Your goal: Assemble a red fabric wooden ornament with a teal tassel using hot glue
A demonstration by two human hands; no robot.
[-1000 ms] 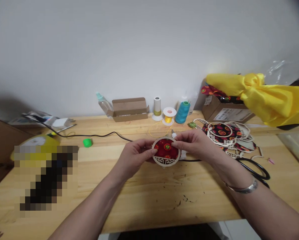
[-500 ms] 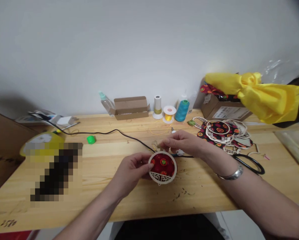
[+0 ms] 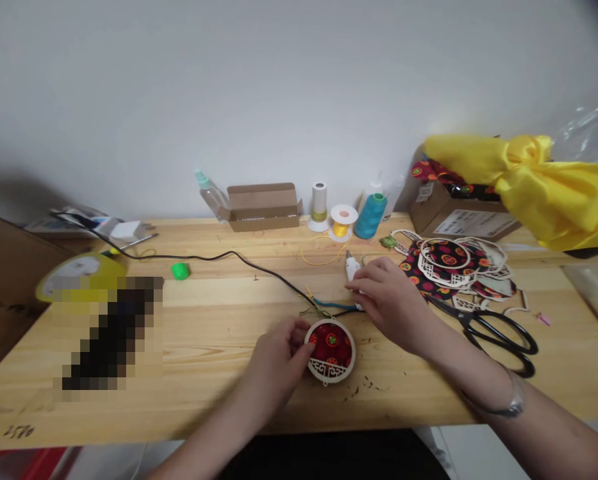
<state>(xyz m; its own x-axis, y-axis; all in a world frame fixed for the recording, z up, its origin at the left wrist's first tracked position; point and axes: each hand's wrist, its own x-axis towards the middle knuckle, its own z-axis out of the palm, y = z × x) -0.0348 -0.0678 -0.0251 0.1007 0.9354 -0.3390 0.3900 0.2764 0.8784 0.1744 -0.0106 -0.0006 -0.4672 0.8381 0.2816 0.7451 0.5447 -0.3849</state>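
My left hand (image 3: 281, 357) pinches the left edge of a round ornament (image 3: 331, 343), thumb on its face. The ornament has a pale wooden ring, dark red patterned fabric and a fretwork lattice along its lower part. Thin cords (image 3: 317, 305) lie at its top. My right hand (image 3: 391, 300) is closed around a white glue gun (image 3: 353, 268) lying on the table, nozzle pointing away; the hand covers much of its body. A teal strip (image 3: 335, 304) lies between the ornament and the gun.
Black scissors (image 3: 499, 331) and a pile of fabric-and-wood frames (image 3: 449, 263) lie right. Thread spools (image 3: 342, 223), a teal thread cone (image 3: 371, 217) and an open cardboard box (image 3: 263, 217) stand at the back. A black cable (image 3: 203, 256) crosses the table; a green cap (image 3: 181, 271) sits left.
My right hand has left the cords above the ornament and moved right to the glue gun. My left hand has lowered the ornament slightly towards me. The scissors show more fully.
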